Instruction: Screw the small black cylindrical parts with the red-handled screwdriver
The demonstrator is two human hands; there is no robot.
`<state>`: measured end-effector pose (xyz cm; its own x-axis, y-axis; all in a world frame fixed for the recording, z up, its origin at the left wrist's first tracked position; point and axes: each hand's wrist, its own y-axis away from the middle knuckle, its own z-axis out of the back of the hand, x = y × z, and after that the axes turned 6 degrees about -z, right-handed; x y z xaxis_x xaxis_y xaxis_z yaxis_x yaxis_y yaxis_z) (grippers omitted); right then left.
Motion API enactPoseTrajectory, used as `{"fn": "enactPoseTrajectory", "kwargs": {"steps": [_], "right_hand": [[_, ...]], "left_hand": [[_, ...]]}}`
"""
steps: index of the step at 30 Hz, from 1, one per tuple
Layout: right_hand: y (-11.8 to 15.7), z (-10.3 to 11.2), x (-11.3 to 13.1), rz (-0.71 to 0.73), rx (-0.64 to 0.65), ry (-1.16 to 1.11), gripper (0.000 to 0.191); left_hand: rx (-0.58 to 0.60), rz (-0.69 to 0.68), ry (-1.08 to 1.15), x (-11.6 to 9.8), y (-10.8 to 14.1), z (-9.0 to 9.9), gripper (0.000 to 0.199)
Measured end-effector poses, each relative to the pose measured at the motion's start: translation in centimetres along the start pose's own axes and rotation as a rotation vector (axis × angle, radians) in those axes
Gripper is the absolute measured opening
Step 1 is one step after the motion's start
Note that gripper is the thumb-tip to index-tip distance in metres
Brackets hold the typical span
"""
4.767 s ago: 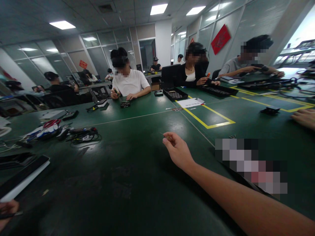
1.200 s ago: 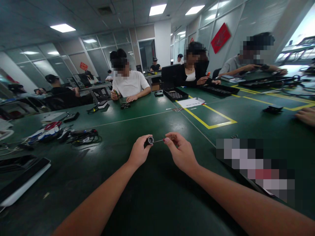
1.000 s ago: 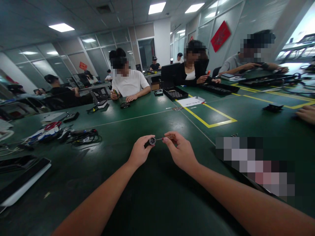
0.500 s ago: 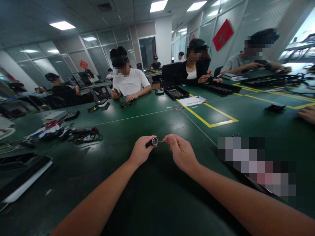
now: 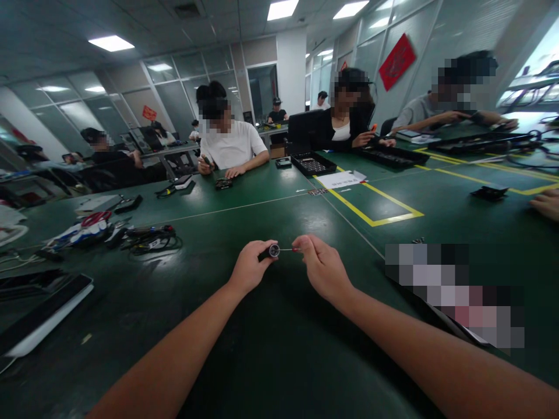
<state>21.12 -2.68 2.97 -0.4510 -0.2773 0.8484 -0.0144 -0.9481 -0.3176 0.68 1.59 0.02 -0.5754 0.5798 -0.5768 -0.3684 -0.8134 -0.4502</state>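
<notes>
My left hand is closed around a short black cylinder. The cylinder's round, silvery-rimmed end faces me. Across from it, the fingertips of my right hand pinch a thin metal rod with a bit of red at the fingers. The rod runs sideways from the right fingers to the side of the cylinder's rim; whether its tip goes into the cylinder I cannot tell. Most of the cylinder's body is hidden in the left palm. Both hands are above the green tabletop.
On the left lie a tangle of black cables and a black-and-white flat device. A blurred-out item lies at right. Ahead are yellow tape, a black tray and several seated co-workers, among them one in a white shirt.
My right hand has shifted very slightly upward, and more of the rod and its red part shows. The left hand and cylinder have barely moved.
</notes>
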Motion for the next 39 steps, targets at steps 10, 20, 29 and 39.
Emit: {"fn": "enactPoseTrajectory", "kwargs": {"steps": [10,20,29,39], "right_hand": [[0.21,0.0,0.33,0.012,0.013,0.003,0.018],[0.16,-0.39,0.1,-0.022,0.014,0.047,0.018],[0.12,-0.2,0.13,-0.009,0.004,-0.048,0.023],[0.0,-0.37,-0.19,-0.057,-0.041,-0.082,0.014]], "left_hand": [[-0.023,-0.005,-0.015,0.32,0.03,-0.08,0.035],[-0.015,0.003,-0.034,0.11,0.0,0.0,0.036],[-0.002,-0.005,-0.046,-0.27,-0.06,0.04,0.035],[-0.04,0.019,-0.031,-0.06,-0.08,-0.04,0.038]]}}
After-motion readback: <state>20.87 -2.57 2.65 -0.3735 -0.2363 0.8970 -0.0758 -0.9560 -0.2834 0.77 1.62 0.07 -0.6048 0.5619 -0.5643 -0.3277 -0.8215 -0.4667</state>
